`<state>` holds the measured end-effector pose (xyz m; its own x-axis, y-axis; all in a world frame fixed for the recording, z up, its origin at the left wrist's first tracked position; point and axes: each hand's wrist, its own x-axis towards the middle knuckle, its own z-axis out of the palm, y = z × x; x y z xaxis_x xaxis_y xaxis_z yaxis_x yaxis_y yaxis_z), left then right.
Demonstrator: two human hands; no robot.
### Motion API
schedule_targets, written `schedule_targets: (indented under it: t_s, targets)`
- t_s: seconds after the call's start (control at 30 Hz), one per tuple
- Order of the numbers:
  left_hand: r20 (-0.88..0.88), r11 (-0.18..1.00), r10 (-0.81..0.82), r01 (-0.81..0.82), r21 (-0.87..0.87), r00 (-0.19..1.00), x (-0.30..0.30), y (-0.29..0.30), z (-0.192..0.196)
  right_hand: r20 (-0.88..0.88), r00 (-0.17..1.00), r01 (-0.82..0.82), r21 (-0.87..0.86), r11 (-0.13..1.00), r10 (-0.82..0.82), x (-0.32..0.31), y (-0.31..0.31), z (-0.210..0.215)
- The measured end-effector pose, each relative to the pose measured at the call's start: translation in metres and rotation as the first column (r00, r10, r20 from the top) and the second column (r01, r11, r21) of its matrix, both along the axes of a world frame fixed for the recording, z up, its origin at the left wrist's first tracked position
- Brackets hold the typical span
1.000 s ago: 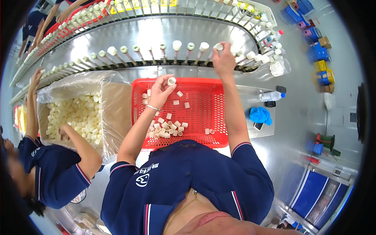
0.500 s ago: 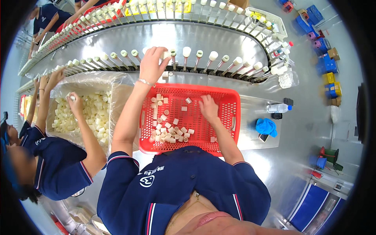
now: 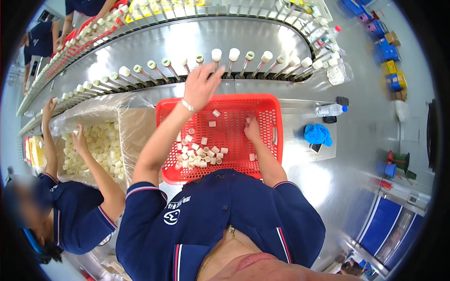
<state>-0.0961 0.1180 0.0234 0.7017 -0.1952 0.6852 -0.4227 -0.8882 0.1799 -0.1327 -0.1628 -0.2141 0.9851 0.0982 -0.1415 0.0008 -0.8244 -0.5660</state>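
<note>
Red basket [image 3: 234, 132] with loose pale tubes [image 3: 204, 140], right hand [image 3: 253, 131] inside basket, left hand [image 3: 201, 88] over basket's far rim, bottle [image 3: 329, 110] right of basket.

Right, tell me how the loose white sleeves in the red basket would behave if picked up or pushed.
White sleeves lying on their sides may roll when pushed. Their hollow, open ends suggest they're light. Round outlines, even where heaped, hint they're fairly stiff.

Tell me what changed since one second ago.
The left hand moved up from above the red perforated plastic basket toward the metal rods; the short white cylinder it held no longer shows. The right hand came down from the rods into the basket, apparently gripping another white cylinder. The blue-capped clear bottle stayed put.
</note>
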Motion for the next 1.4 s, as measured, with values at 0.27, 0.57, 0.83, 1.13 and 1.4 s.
schedule_targets:
  t_s: [0.27, 0.57, 0.83, 1.13, 1.4]
  targets:
    - [-0.838, 0.958, 0.285, -0.154, 0.240, 0.465, -0.183, 0.001, -0.197, -0.176, 0.972, 0.096, 0.904, 0.417, 0.157, 0.014, 0.046, 0.134]
    - [-0.883, 0.981, 0.178, -0.145, 0.126, 0.435, -0.218, 0.007, -0.225, 0.400, 0.904, -0.374, 0.565, 0.735, 0.153, 0.059, 0.101, 0.253]
    - [-0.937, 0.973, 0.164, -0.207, 0.103, 0.307, -0.201, 0.012, -0.210, 0.581, 0.681, -0.151, -0.485, 0.861, 0.447, 0.151, 0.105, 0.300]
    - [-0.769, 0.974, 0.184, -0.219, 0.058, 0.613, -0.198, 0.004, -0.228, 0.845, 0.432, 0.088, -0.389, 0.917, 0.317, 0.130, 0.073, 0.261]
    - [-0.868, 0.926, 0.057, -0.351, -0.139, 0.494, -0.194, 0.001, -0.235, 0.388, 0.690, -0.600, -0.167, 0.782, 0.612, 0.012, 0.112, 0.084]
